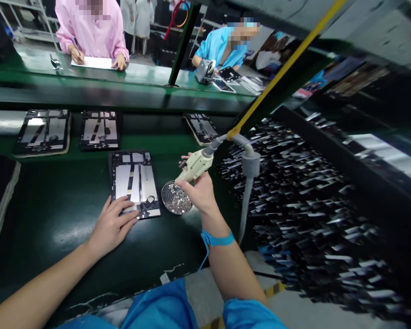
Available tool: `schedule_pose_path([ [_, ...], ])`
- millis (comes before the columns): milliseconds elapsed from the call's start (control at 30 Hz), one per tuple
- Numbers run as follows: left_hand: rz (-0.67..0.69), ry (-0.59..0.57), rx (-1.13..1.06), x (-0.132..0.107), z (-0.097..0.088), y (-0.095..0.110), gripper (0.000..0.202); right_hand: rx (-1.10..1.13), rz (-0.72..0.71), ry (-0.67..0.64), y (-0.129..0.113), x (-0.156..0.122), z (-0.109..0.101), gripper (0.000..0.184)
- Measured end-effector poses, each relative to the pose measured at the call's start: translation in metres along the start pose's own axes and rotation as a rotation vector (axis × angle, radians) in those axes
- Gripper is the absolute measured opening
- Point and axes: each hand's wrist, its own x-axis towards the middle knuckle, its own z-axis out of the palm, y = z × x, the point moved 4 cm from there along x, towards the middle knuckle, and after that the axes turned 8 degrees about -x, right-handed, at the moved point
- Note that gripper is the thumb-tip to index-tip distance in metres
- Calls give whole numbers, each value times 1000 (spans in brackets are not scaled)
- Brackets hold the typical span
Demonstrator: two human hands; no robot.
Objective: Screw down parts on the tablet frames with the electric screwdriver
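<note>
In my right hand [203, 193] is a cream-coloured electric screwdriver [197, 163], the fingers wrapped round its body and a grey cable running up from its rear end. Its tip points down at a round dish [175, 201] of small shiny screws; whether it touches them I cannot tell. Left of the dish an opened tablet [146, 180] lies flat, with silver panels and dark strips showing. My left hand [113, 223] rests on the tablet's lower left part, fingers stretched out over its edge.
More opened tablets [99, 130] lie along the back of the green bench [65, 196]. On the right stands a dense rack of dark, thin parts [311, 201]. A grey cable [245, 201] hangs beside it. Two people [92, 36] work across a raised ledge.
</note>
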Motion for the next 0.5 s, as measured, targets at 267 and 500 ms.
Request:
schedule_pose_path([
  [267,-2,26,-31,-1,8,-2,23,-776,188,-410,38,-66,13,104],
  [500,3,47,-65,0,13,-2,22,-660,-46,-718,45,-40,2,117],
])
